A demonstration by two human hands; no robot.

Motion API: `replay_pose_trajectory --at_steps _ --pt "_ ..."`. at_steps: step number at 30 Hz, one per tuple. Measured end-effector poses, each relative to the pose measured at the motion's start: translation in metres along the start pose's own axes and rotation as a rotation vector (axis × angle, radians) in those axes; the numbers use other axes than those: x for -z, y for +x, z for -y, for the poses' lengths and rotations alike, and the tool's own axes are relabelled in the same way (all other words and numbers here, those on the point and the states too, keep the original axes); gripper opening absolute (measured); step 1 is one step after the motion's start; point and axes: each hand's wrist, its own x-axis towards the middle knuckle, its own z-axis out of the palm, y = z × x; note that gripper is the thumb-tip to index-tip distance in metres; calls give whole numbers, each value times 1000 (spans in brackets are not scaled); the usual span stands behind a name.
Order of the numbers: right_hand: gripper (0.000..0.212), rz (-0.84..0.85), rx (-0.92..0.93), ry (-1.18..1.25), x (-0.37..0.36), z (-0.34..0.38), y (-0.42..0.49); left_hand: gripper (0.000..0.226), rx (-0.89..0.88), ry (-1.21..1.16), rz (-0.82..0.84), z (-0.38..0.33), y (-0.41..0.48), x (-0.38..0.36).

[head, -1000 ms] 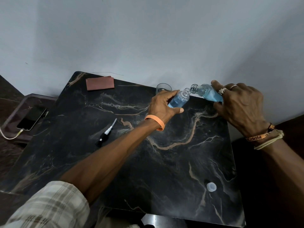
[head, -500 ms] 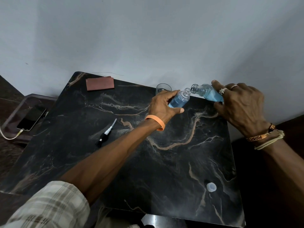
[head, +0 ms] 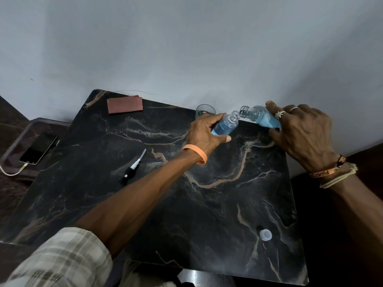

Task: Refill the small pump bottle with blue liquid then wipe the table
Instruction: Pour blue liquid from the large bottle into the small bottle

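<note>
Two bottles are meeting mouth to mouth near the far edge of the table (head: 207,204). Left hand (head: 204,132) is curling round the small bottle (head: 229,122), tilted; right hand (head: 300,131) is gripping the larger bottle (head: 256,112), tipped over it. Risk: narrow necks slipping apart, or overfilling, would be spilling blue liquid (head: 268,122). A glass (head: 204,111) is standing just behind; pump (head: 132,167), cap (head: 265,234) and cloth (head: 125,104) are lying well apart, blocking nothing.

Glass (head: 205,111) just behind the left hand (head: 204,134), wall (head: 186,48) beyond.
</note>
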Motion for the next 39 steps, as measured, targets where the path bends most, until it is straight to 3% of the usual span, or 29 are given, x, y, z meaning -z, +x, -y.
replay_pose_trajectory --at_steps 39 --pt "58 18 -14 6 -3 -3 1 67 11 -18 6 3 3 -4"
